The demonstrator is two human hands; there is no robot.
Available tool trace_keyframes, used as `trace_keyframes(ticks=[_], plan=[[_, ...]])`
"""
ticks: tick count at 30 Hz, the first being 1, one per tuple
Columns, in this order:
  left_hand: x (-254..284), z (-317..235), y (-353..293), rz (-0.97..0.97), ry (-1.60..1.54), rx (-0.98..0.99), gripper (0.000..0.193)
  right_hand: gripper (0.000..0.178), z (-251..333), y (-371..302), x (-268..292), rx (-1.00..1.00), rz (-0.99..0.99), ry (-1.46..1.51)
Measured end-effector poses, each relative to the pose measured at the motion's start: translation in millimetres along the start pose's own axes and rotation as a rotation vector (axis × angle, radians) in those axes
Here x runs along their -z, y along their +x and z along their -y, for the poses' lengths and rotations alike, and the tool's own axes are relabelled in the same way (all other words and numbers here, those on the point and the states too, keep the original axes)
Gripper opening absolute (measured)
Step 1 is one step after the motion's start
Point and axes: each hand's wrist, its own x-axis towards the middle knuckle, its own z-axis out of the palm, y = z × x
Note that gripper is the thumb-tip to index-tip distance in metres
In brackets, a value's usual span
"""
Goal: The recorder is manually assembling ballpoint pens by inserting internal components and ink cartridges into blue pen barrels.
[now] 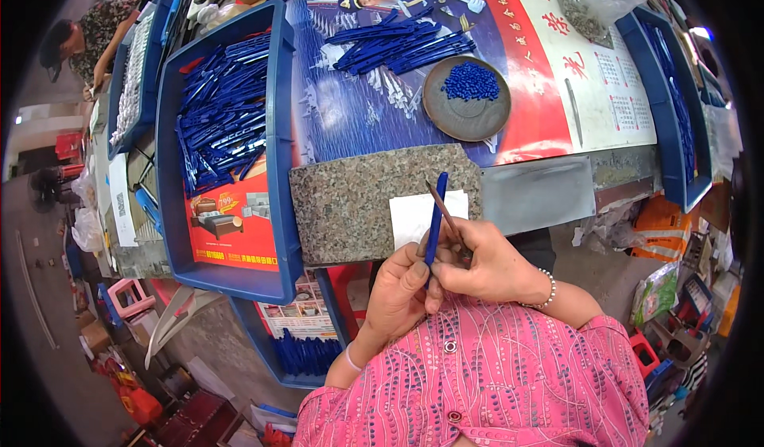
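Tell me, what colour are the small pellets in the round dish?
Blue pellets, in the grey-brown round dish; head view.

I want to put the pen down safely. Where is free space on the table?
Free: the speckled stone slab left of the white paper, and the grey metal plate right of it. Crowded: the blue tray of pen parts, the loose pile, the round dish.

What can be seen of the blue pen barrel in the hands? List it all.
The blue pen barrel is a slim, straight tube, plastic by its look, plain deep blue. It stands nearly upright, tilted slightly, its top end free above the hands. The left hand pinches its lower part; the right hand touches it and holds a thin brown stick that crosses behind it. Its lower end is hidden.
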Motion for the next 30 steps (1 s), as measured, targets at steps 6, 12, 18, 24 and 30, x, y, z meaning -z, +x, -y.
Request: trace_keyframes(ticks=[6,12,18,24,30], plan=[[1,4,-1,0.005,0.047,-0.034,0.013,0.021,-4,0,-7,0.006,-0.071,-0.1],[1,1,3,-0.028,0.08,-0.033,0.014,0.023,-5,1,-6,-0.021,-0.072,-0.024],[-1,-6,-2,0.043,-0.173,0.08,0.023,0.022,8,1,-4,-0.01,-0.059,0.222],[1,-4,-5,0.095,-0.18,0.11,0.024,0.023,9,1,3,0.015,-0.123,0.272],[2,-3,-3,0.11,-0.128,0.108,0.025,0.02,3,5,0,0.111,-0.193,0.293]])
